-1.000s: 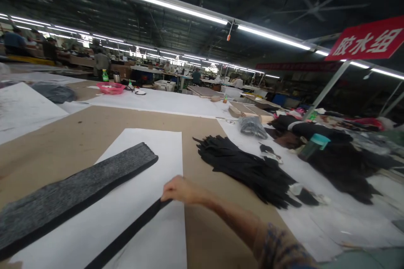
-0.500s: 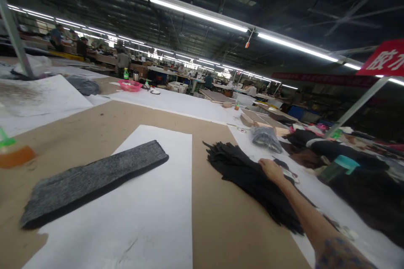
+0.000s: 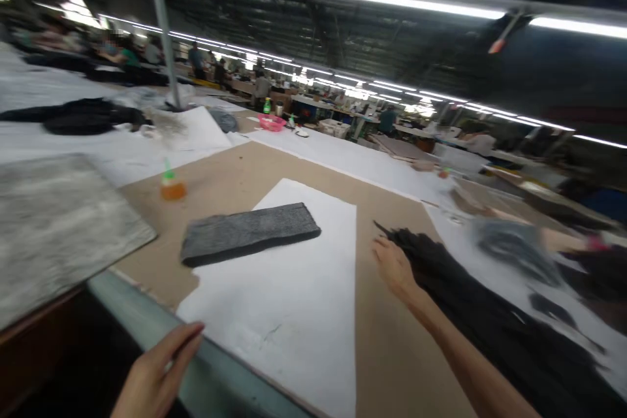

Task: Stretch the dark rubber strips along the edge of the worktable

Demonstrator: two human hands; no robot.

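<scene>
Evidently the step in hand is a reach at the black strips (image 3: 490,313): the right hand (image 3: 392,266) is low over the brown sheet (image 3: 406,353), just beside the far end of that heap, its fingers loosely bent and slightly parted, with nothing to be seen in its grasp. Blur hides whether the fingertips touch the strips. The left hand (image 3: 159,369) hangs by the near edge of the table (image 3: 235,385), thumb and finger drawn to a narrow gap; whether something thin sits between them, I cannot tell. The heap of black strips slants along the right side of the brown sheet, one thin tip poking out beyond the right hand. Farther from the near edge, between the hands, the grey piece (image 3: 251,235) lies flat, its left end over the brown sheet, the rest on the white paper (image 3: 294,313), which runs down to the table's near edge. Taking a strip would seem to call for the right fingers to close on one loose end and part it from its neighbours, as the bunched heap could drag along. Beyond the grey piece's left end stands the glue bottle (image 3: 173,189); nearer the left corner is a grey board (image 3: 63,228), and a pink basket (image 3: 271,122) sits out past the brown sheet's far edge.
</scene>
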